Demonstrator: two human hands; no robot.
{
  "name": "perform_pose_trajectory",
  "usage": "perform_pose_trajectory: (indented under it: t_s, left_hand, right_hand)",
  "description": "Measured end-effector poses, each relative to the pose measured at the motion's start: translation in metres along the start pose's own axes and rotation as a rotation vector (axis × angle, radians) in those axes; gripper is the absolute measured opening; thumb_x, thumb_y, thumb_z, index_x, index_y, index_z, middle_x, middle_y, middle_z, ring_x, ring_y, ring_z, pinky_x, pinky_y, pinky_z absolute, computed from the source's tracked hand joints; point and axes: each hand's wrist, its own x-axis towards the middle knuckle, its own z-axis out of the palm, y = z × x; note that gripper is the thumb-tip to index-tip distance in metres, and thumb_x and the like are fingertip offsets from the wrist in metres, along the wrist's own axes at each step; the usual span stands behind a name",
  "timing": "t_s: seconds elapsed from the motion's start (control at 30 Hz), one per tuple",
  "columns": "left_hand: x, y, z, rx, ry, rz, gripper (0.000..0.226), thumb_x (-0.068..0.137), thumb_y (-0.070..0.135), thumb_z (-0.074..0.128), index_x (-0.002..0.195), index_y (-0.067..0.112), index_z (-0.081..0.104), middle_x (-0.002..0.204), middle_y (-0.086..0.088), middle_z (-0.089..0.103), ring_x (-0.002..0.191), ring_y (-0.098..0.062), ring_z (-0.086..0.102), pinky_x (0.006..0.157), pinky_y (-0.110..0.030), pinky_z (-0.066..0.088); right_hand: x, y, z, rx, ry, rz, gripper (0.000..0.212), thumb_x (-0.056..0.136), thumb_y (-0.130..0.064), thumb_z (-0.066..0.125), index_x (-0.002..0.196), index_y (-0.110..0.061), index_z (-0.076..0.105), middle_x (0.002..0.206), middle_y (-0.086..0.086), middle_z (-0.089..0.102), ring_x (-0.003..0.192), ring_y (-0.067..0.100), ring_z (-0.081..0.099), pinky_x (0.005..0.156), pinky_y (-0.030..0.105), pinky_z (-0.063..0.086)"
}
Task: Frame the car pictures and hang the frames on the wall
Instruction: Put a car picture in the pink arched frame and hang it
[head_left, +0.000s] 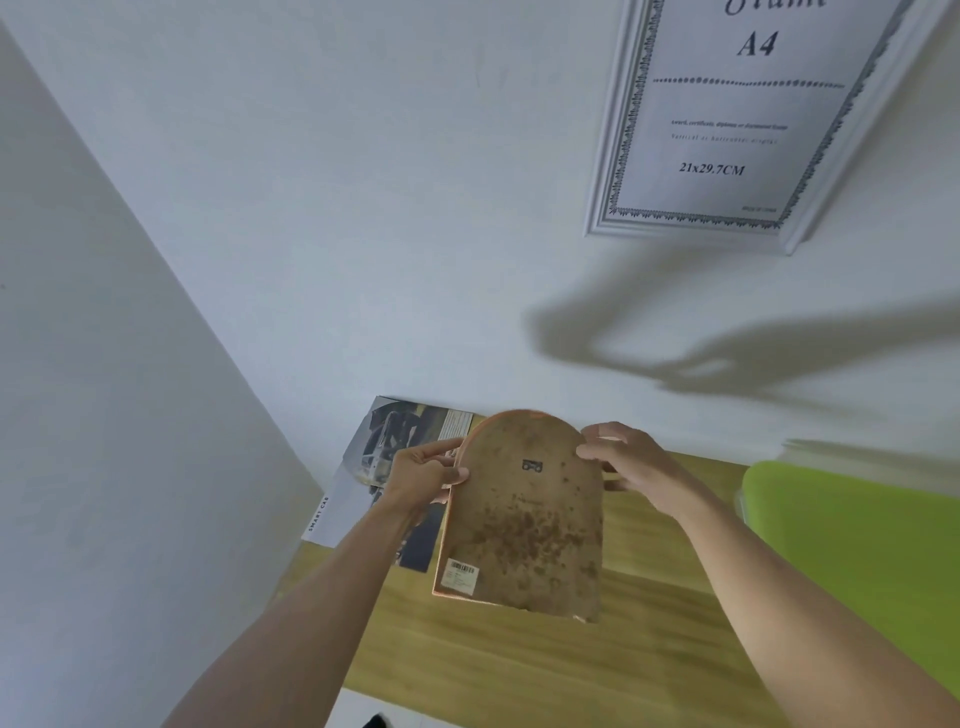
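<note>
An arched picture frame (524, 519) is held above the wooden table, its stained brown back facing me, with a small metal hanger near the top and a barcode sticker at the lower left. My left hand (423, 470) pinches its left edge. My right hand (631, 462) grips its upper right edge. A car magazine (395, 447) lies open on the table behind the frame, partly hidden by it and my left arm. A white A4 frame (727, 119) with its stock paper insert hangs on the wall at the upper right.
The wooden table (519, 660) stands against the white wall. A bright green chair or cover (852, 525) is at the right. A wall corner runs down the left side. Shadows of my arms fall on the wall.
</note>
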Motion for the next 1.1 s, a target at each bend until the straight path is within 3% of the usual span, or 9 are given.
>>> perform_pose_trajectory:
  t_s: [0.17, 0.33, 0.5, 0.6, 0.73, 0.8, 0.87, 0.97, 1.1]
  left_hand:
    - [0.004, 0.002, 0.006, -0.116, 0.069, -0.018, 0.041, 0.078, -0.014, 0.07, 0.111, 0.01, 0.071, 0.087, -0.006, 0.073, 0.078, -0.018, 0.07, 0.065, -0.033, 0.061]
    - [0.009, -0.003, 0.012, -0.133, 0.064, -0.052, 0.04, 0.079, -0.012, 0.07, 0.11, 0.014, 0.071, 0.106, -0.012, 0.071, 0.088, -0.02, 0.07, 0.059, -0.028, 0.059]
    - [0.014, -0.012, 0.017, -0.151, 0.082, -0.077, 0.045, 0.079, -0.012, 0.07, 0.118, 0.01, 0.068, 0.104, -0.011, 0.069, 0.093, -0.023, 0.069, 0.07, -0.036, 0.061]
    - [0.014, -0.017, 0.019, -0.164, 0.074, -0.05, 0.043, 0.08, -0.007, 0.072, 0.121, 0.006, 0.063, 0.11, -0.013, 0.067, 0.091, -0.021, 0.068, 0.065, -0.028, 0.056]
    - [0.009, -0.022, 0.019, -0.104, 0.033, -0.004, 0.041, 0.086, 0.005, 0.071, 0.126, 0.005, 0.062, 0.111, -0.013, 0.07, 0.1, -0.024, 0.068, 0.085, -0.035, 0.057]
    - [0.004, -0.022, 0.017, -0.042, -0.03, 0.011, 0.035, 0.091, 0.007, 0.066, 0.126, 0.011, 0.063, 0.11, -0.008, 0.072, 0.096, -0.019, 0.068, 0.085, -0.036, 0.057]
    - [-0.001, -0.021, 0.012, 0.04, -0.088, -0.013, 0.037, 0.093, 0.004, 0.061, 0.127, 0.017, 0.063, 0.106, -0.001, 0.073, 0.092, -0.018, 0.067, 0.086, -0.042, 0.057]
    - [-0.002, -0.023, 0.002, 0.102, -0.162, -0.074, 0.053, 0.087, -0.003, 0.064, 0.133, 0.024, 0.059, 0.109, -0.009, 0.07, 0.102, -0.027, 0.067, 0.093, -0.051, 0.054]
    - [-0.002, -0.03, -0.002, 0.099, -0.175, -0.081, 0.071, 0.079, -0.015, 0.065, 0.14, 0.018, 0.05, 0.099, -0.017, 0.067, 0.101, -0.032, 0.066, 0.093, -0.053, 0.053]
  right_hand:
    - [-0.007, 0.028, 0.009, 0.09, 0.075, -0.014, 0.027, 0.076, -0.026, 0.083, 0.102, -0.027, 0.075, 0.113, -0.008, 0.071, 0.109, 0.014, 0.064, 0.101, 0.04, 0.05]
    - [-0.009, 0.042, 0.018, 0.063, 0.189, 0.006, 0.046, 0.072, -0.021, 0.087, 0.114, -0.02, 0.066, 0.107, -0.004, 0.073, 0.099, 0.017, 0.069, 0.093, 0.042, 0.056]
    - [-0.015, 0.042, 0.027, 0.031, 0.311, -0.017, 0.018, 0.077, -0.012, 0.081, 0.093, -0.019, 0.076, 0.091, -0.007, 0.075, 0.091, 0.014, 0.069, 0.073, 0.028, 0.054]
    - [-0.015, 0.044, 0.021, 0.144, 0.278, 0.016, 0.014, 0.074, -0.01, 0.082, 0.085, -0.018, 0.078, 0.089, -0.003, 0.077, 0.089, 0.018, 0.072, 0.083, 0.038, 0.058]
    - [-0.012, 0.052, 0.011, 0.19, 0.129, 0.105, 0.008, 0.078, -0.017, 0.083, 0.084, -0.012, 0.08, 0.093, 0.001, 0.078, 0.091, 0.02, 0.073, 0.097, 0.041, 0.053]
    - [-0.012, 0.053, 0.005, 0.176, 0.083, 0.142, 0.01, 0.083, -0.017, 0.079, 0.087, -0.008, 0.08, 0.098, 0.003, 0.078, 0.089, 0.026, 0.071, 0.102, 0.041, 0.05]
    - [-0.012, 0.052, 0.0, 0.232, 0.071, 0.185, 0.011, 0.088, -0.011, 0.074, 0.093, -0.001, 0.077, 0.103, 0.008, 0.077, 0.101, 0.039, 0.068, 0.098, 0.039, 0.053]
    - [-0.015, 0.049, -0.006, 0.347, 0.065, 0.23, 0.012, 0.089, -0.002, 0.07, 0.099, 0.004, 0.072, 0.103, 0.011, 0.076, 0.1, 0.025, 0.07, 0.076, 0.03, 0.053]
    - [-0.013, 0.055, -0.006, 0.407, 0.088, 0.215, 0.011, 0.089, 0.001, 0.069, 0.099, 0.004, 0.068, 0.105, 0.019, 0.074, 0.093, 0.025, 0.069, 0.091, 0.042, 0.054]
